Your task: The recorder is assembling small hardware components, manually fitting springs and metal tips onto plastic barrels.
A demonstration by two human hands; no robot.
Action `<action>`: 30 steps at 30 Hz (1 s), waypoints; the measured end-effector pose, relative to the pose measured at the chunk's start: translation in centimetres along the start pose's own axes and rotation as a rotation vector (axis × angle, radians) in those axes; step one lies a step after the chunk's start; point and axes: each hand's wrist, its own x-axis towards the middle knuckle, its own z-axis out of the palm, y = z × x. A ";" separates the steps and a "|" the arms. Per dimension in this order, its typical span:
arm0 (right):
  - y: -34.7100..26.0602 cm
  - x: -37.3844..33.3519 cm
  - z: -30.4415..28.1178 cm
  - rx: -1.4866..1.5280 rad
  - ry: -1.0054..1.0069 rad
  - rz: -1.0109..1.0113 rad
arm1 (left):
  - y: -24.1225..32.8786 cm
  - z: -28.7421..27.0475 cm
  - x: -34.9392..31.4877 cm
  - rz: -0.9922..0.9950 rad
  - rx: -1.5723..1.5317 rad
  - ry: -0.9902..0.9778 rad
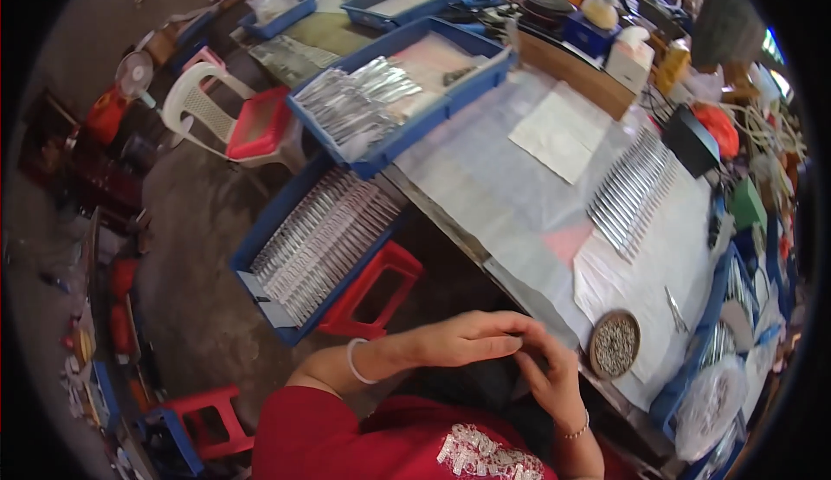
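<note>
One bare left hand (472,341), fingers extended together, meets the loosely curled bare right hand (556,376) near the fingertips; whether either pinches anything, I cannot tell. Near the right hand, a round brown bowl (594,360) of small silvery pieces (615,347) sits on the white-covered desk (485,168), slender shiny metal strips (636,190) lying farther back.

On your left you see a white plastic chair (209,104) (its back is latticed), a round fan (135,73) beyond it and, nearer you, a red stool (232,415).
</note>
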 end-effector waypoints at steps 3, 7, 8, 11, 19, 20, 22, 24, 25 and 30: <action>1.3 -0.9 0.5 0.144 -0.150 0.166 | 5.2 -3.4 -3.0 -0.084 0.123 0.270; 3.4 -1.5 2.3 0.014 -0.421 0.174 | 10.9 -9.9 -4.2 0.107 0.437 0.618; 4.2 -1.6 2.9 0.001 -0.471 0.154 | 12.7 -11.7 -4.1 0.112 0.462 0.655; 8.4 -2.7 4.8 -0.032 -0.460 0.185 | 16.9 -17.9 -1.3 0.053 0.988 0.775; 13.3 -2.7 8.3 -0.005 -0.300 0.398 | 16.3 -35.5 7.8 -0.493 1.803 0.547; 13.5 -2.7 8.4 -0.003 -0.296 0.400 | 16.0 -36.4 8.3 -0.699 1.922 0.525; 13.9 -2.8 8.3 0.000 -0.243 0.397 | 15.3 -36.1 9.3 -0.712 1.908 0.552; 14.1 -2.7 8.2 0.024 -0.230 0.409 | 14.6 -37.0 9.0 -0.728 1.894 0.648; 14.1 -2.9 8.2 0.049 -0.221 0.420 | 14.3 -37.8 8.8 -0.704 1.909 0.669; 14.9 -2.5 8.5 0.076 -0.218 0.409 | 14.7 -39.0 9.4 -0.755 1.914 0.607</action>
